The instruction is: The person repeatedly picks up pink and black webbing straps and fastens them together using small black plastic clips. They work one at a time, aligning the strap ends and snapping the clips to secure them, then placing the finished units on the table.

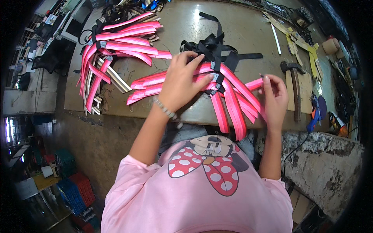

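A bundle of pink webbing straps (pixel 234 110) with black ends and small labels fans out over the near edge of the table. My left hand (pixel 180 81) is closed over the bundle, its thumb on the straps by a label and its index finger by the black webbing. Behind it, black straps (pixel 211 44) lie in a loose tangle. On the bundle's right side, my right hand (pixel 275 93) is raised with thumb and finger pinched at the end of one pink strap (pixel 253 84). A small dark bit shows at those fingertips.
Another pile of pink and striped straps (pixel 128 42) lies at the left of the table (pixel 175 23). A hammer (pixel 296 89) rests on cardboard at the right, near yellow strips (pixel 312 58) and blue-handled cutters (pixel 314 116). Stacked crates (pixel 75 192) stand on the floor at lower left.
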Action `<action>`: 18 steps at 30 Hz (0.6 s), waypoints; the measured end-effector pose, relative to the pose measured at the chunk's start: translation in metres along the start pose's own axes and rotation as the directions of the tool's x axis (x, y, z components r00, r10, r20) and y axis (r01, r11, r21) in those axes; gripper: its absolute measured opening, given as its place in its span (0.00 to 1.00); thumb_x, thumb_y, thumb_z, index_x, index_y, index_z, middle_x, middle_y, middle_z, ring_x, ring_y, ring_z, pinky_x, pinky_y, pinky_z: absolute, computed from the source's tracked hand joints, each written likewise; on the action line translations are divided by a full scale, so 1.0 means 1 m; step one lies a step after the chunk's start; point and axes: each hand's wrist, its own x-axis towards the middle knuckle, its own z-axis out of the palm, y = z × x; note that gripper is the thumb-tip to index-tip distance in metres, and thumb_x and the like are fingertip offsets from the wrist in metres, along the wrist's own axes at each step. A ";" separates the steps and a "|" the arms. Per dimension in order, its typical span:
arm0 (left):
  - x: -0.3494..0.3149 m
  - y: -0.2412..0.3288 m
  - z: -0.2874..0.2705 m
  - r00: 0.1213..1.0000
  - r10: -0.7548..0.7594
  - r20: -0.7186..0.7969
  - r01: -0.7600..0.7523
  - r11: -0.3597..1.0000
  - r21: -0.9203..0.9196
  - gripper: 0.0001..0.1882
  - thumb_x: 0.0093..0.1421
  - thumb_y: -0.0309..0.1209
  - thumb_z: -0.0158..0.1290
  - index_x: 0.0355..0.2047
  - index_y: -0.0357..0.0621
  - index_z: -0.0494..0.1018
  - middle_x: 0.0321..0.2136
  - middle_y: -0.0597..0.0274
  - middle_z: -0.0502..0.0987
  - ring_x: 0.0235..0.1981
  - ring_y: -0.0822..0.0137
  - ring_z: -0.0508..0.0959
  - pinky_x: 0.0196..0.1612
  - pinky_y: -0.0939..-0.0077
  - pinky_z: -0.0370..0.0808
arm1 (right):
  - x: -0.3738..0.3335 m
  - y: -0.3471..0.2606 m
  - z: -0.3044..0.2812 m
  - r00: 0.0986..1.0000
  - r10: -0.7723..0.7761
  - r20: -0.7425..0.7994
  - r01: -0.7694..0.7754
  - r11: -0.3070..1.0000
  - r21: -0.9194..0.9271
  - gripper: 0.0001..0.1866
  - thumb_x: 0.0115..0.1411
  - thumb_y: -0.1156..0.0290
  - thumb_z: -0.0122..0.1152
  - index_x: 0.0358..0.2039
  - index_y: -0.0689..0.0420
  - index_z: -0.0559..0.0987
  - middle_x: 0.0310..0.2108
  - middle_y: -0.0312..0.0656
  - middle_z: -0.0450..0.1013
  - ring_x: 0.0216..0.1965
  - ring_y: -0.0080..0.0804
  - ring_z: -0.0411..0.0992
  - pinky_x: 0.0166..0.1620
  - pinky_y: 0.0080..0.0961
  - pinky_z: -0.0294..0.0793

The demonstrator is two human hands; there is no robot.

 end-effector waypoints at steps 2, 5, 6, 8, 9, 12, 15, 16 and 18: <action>0.011 0.012 0.011 0.998 -0.064 -0.009 0.064 0.994 0.085 0.18 0.53 0.38 0.65 0.40 0.41 0.80 0.49 0.52 0.72 0.52 0.52 0.69 0.56 0.62 0.67 | -0.004 -0.016 0.010 0.995 -0.085 0.056 0.085 0.996 -0.013 0.10 0.65 0.72 0.60 0.43 0.65 0.77 0.35 0.35 0.74 0.32 0.15 0.70 0.35 0.13 0.71; 0.024 0.024 0.003 0.999 -0.022 -0.039 0.025 0.997 0.079 0.13 0.52 0.33 0.64 0.35 0.39 0.79 0.44 0.52 0.74 0.47 0.53 0.71 0.52 0.63 0.69 | -0.006 -0.034 0.030 0.981 -0.144 0.131 0.133 0.987 0.086 0.10 0.65 0.72 0.60 0.43 0.66 0.77 0.35 0.37 0.74 0.32 0.15 0.71 0.36 0.13 0.72; 0.024 0.028 -0.005 0.998 -0.054 -0.010 0.055 0.998 0.031 0.12 0.52 0.32 0.63 0.35 0.39 0.79 0.42 0.52 0.75 0.46 0.54 0.72 0.51 0.63 0.70 | -0.005 -0.037 0.037 0.976 -0.146 0.161 0.128 0.985 0.116 0.10 0.66 0.72 0.59 0.43 0.66 0.77 0.36 0.39 0.75 0.33 0.17 0.72 0.38 0.14 0.74; 0.020 0.033 -0.020 0.987 -0.149 0.063 0.155 0.982 -0.110 0.09 0.55 0.30 0.61 0.34 0.37 0.79 0.33 0.52 0.78 0.36 0.59 0.77 0.41 0.67 0.73 | -0.006 -0.036 0.052 0.979 -0.111 0.173 0.075 0.976 0.205 0.11 0.66 0.72 0.58 0.44 0.67 0.75 0.37 0.40 0.75 0.37 0.21 0.75 0.42 0.18 0.77; 0.015 0.035 -0.027 0.959 -0.256 0.121 0.275 0.944 -0.182 0.09 0.56 0.30 0.61 0.34 0.36 0.79 0.33 0.51 0.78 0.34 0.59 0.77 0.39 0.68 0.73 | -0.007 -0.033 0.060 0.965 -0.176 0.194 0.115 0.950 0.291 0.11 0.66 0.72 0.58 0.44 0.67 0.74 0.38 0.41 0.75 0.38 0.23 0.76 0.43 0.19 0.78; 0.000 0.035 -0.035 0.870 -0.399 0.289 0.481 0.817 -0.317 0.11 0.59 0.29 0.58 0.37 0.32 0.78 0.29 0.49 0.79 0.28 0.62 0.79 0.33 0.72 0.74 | -0.007 -0.016 0.085 0.962 -0.078 0.260 -0.011 0.946 0.325 0.09 0.68 0.75 0.54 0.45 0.65 0.73 0.41 0.41 0.75 0.41 0.23 0.76 0.47 0.20 0.78; -0.008 0.027 -0.026 0.869 -0.391 0.302 0.484 0.799 -0.358 0.11 0.59 0.29 0.57 0.37 0.31 0.78 0.27 0.49 0.79 0.28 0.62 0.79 0.34 0.71 0.75 | -0.011 -0.001 0.095 0.947 0.067 0.313 -0.094 0.993 0.071 0.09 0.68 0.74 0.54 0.45 0.66 0.72 0.40 0.42 0.75 0.42 0.24 0.76 0.48 0.21 0.78; -0.010 0.024 -0.022 0.885 -0.372 0.280 0.460 0.788 -0.408 0.11 0.59 0.29 0.56 0.36 0.30 0.78 0.25 0.49 0.79 0.26 0.62 0.79 0.34 0.71 0.75 | -0.011 0.003 0.096 0.946 -0.018 0.323 -0.014 0.995 0.096 0.09 0.68 0.75 0.54 0.44 0.66 0.73 0.40 0.42 0.75 0.42 0.24 0.76 0.48 0.21 0.78; -0.012 0.018 -0.018 0.883 -0.388 0.263 0.466 0.792 -0.394 0.12 0.59 0.29 0.56 0.37 0.31 0.78 0.25 0.50 0.79 0.26 0.62 0.79 0.34 0.71 0.75 | -0.012 0.006 0.093 0.948 -0.032 0.318 0.015 0.998 0.058 0.08 0.67 0.75 0.54 0.42 0.67 0.74 0.40 0.42 0.75 0.43 0.25 0.76 0.49 0.21 0.77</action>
